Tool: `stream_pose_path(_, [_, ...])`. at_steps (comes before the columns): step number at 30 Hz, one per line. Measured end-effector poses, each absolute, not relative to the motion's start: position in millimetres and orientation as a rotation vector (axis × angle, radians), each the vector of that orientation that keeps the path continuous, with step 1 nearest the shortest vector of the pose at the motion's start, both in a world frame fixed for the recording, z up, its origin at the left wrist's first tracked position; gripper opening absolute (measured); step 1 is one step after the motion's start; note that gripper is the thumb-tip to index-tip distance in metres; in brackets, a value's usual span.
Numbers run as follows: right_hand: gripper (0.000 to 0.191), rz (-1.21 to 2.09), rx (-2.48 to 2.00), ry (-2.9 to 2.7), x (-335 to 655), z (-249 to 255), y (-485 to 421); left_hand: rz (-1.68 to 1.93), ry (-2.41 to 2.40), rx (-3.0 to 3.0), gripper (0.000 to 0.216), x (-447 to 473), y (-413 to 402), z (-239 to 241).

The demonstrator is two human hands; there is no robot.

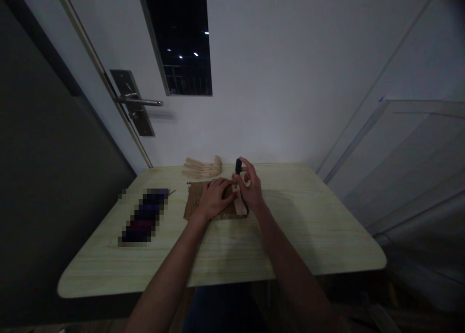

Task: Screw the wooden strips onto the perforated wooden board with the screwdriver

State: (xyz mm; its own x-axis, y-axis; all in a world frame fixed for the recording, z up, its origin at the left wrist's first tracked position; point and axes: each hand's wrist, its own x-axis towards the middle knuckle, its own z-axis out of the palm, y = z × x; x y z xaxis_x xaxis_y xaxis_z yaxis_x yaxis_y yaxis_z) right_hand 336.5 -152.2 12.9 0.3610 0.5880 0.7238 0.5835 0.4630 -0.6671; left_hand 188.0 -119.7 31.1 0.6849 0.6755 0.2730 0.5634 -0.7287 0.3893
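Note:
A pale wooden strip (240, 206) lies on a worn brown board (195, 197), which looks like cardboard, at the middle of the table. My left hand (217, 197) rests flat over the board, its thumb and fingertips closed against the strip's left side. Above the strip, my right hand (250, 185) grips a small black-handled tool (238, 166) that looks like a screwdriver. It stands upright, its lower end down at the strip's upper part between my two hands. The exact contact of the tip is too small and dark to make out.
Several pale wooden strips (203, 169) lie fanned together behind the board. At the left is a blurred-out dark flat object (143, 216) with a thin rod (172, 192) beside it. The table (308, 231) meets a white door with a metal handle (141, 102).

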Motion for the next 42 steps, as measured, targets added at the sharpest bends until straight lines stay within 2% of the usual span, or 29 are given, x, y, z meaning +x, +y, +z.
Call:
stream_pose_path(11, [0.047, 0.103, -1.118, -1.375, 340.1, 15.7, -158.8, 0.601, 0.98, 2.63, 0.037, 187.1, -118.7, 28.8])
stream_pose_path(19, [0.045, 0.005, -1.199, -1.209, 332.5, 12.9, -152.2, 0.582, 0.985, 2.626, 0.038, 187.2, -118.8, 29.6])
stream_pose_path(25, [0.038, 0.059, -1.143, -1.304, 336.0, 15.4, -157.1, 0.584, 0.977, 2.612, 0.037, 187.0, -119.9, 31.8])
stream_pose_path(36, [0.047, -0.054, -1.222, -1.227, 336.4, 12.2, -153.2, 0.572, 0.976, 2.63, 0.038, 187.1, -118.4, 29.2])
stream_pose_path(42, [0.047, 0.053, -1.17, -1.309, 339.2, 14.2, -157.3, 0.583, 0.983, 2.621, 0.037, 187.3, -118.9, 29.3])
